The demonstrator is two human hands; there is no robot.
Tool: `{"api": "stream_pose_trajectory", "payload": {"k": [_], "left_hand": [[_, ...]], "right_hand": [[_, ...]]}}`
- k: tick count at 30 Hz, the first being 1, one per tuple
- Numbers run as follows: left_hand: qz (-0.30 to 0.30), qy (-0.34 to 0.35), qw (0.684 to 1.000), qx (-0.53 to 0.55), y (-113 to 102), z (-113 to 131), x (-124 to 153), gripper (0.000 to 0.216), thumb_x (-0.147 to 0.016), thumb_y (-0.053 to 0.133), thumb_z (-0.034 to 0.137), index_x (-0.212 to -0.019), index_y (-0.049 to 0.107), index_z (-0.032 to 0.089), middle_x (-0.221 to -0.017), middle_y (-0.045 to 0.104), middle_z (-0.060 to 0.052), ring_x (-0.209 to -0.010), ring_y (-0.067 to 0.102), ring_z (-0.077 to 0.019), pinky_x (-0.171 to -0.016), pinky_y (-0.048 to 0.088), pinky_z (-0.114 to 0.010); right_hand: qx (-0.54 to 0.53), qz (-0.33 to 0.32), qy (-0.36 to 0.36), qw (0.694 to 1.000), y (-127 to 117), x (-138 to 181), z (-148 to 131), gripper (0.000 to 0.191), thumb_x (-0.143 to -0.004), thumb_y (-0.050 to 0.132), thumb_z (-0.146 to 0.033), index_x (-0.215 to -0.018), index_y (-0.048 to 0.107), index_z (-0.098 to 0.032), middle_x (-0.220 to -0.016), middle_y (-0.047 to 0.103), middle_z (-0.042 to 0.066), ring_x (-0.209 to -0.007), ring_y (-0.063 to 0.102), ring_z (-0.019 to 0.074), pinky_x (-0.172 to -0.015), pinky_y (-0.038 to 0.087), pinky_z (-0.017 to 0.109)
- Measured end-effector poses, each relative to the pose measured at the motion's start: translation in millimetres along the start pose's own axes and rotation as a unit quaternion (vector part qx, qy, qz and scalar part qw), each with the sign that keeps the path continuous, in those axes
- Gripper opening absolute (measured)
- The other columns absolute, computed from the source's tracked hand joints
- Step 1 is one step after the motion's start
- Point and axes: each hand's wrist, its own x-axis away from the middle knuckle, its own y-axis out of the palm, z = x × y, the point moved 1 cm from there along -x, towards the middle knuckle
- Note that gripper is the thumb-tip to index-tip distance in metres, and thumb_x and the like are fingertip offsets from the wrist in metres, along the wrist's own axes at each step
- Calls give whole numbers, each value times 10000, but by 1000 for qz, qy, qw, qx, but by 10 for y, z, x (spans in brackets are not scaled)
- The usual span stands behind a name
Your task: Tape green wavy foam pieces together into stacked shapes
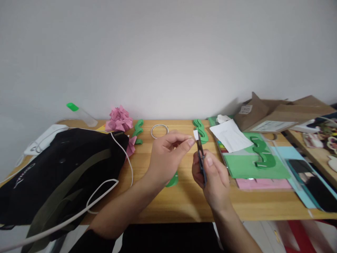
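Above the light-brown wooden table, by the left hand, with fingertips pinched, a small white paper-like strip is held, presumably to be kept steady against the slim dark metal scissors, which are grasped by curled fingers of the right hand

The scissors' blades look metal, the tabletop smooth wood, the bag matt cloth.

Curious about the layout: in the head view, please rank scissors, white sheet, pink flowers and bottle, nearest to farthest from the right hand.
1. Scissors: in the right hand
2. White sheet: right, beyond it
3. Pink flowers: left
4. Bottle: further left
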Motion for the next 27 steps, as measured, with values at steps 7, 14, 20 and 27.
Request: {"api": "stream_pose_trajectory", "payload": {"k": [7,14,20,27], "left_hand": [[-5,9,999,-31,0,37,26,96,-758,696,165,-697,735,229,-663,629,36,-647,517,-92,-645,427,-230],[0,13,998,-55,25,61,44,84,-753,689,182,-690,727,222,-665,640,26,-649,520,-109,-637,412,-256],[3,-4,997,-80,-4,52,40,71,-751,692,205,-692,726,222,-674,656,23,-655,535,-114,-637,411,-264],[18,-28,997,-71,-4,36,33,63,-734,694,213,-682,730,216,-671,675,10,-646,555,-122,-623,437,-265]], "right_hand": [[-13,5,18,1000,15,-17,15,353,-963,489,-469,-738,505,-197,-523,313,-81,-433,239,53,-383,163,173],[23,19,0,1000,7,-18,17,371,-965,484,-473,-719,488,-196,-525,339,-75,-442,259,56,-389,180,178],[32,7,3,999,-10,-32,5,390,-960,482,-489,-705,477,-194,-538,326,-74,-449,257,58,-391,186,179],[16,14,38,999,-14,-26,26,398,-943,496,-509,-698,501,-196,-530,334,-68,-439,268,66,-387,204,185]]}}
